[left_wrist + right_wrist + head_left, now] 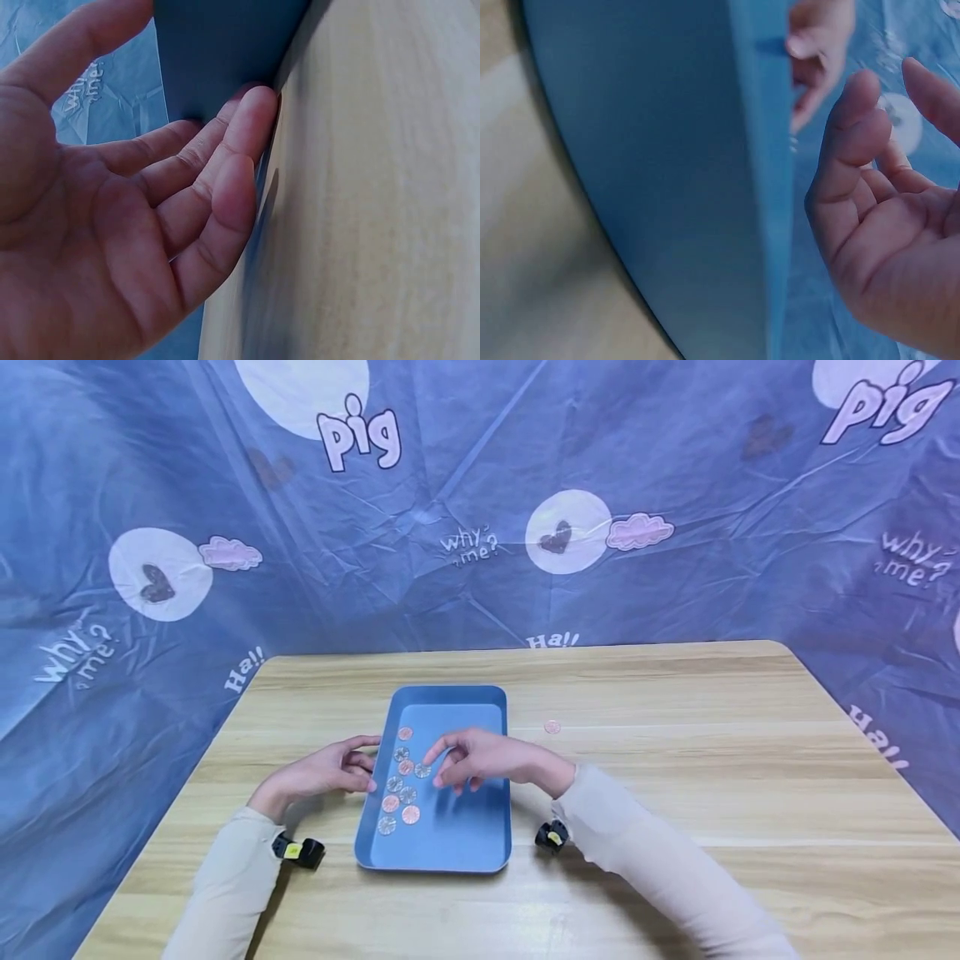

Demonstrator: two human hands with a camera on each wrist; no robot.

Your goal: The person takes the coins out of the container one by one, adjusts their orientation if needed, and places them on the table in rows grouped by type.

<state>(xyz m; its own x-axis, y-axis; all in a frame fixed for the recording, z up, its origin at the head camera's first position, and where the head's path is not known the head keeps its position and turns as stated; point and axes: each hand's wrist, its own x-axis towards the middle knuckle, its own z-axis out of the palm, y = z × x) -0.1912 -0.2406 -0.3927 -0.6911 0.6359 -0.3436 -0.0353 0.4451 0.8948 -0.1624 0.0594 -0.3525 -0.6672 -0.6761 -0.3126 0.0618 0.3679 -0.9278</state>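
A blue rectangular tray (450, 852) lies on the table with several silver and copper-coloured coins along its left half. My left hand (341, 768) rests its fingertips against the outside of the tray's left wall (217, 52), fingers gently bent and palm bare. Over the middle of the tray is my right hand (476, 760), its index finger stretched to a silver coin (422, 770), the fingertip right at the coin's edge. The other fingers of that hand curl loosely, with nothing between them and the thumb in the right wrist view.
A single copper-coloured coin (552, 727) lies on the wooden table (675, 735), right of the tray. Black wrist cameras (300, 852) are strapped at both sleeves. A blue printed cloth (450, 585) hangs behind and beside the table.
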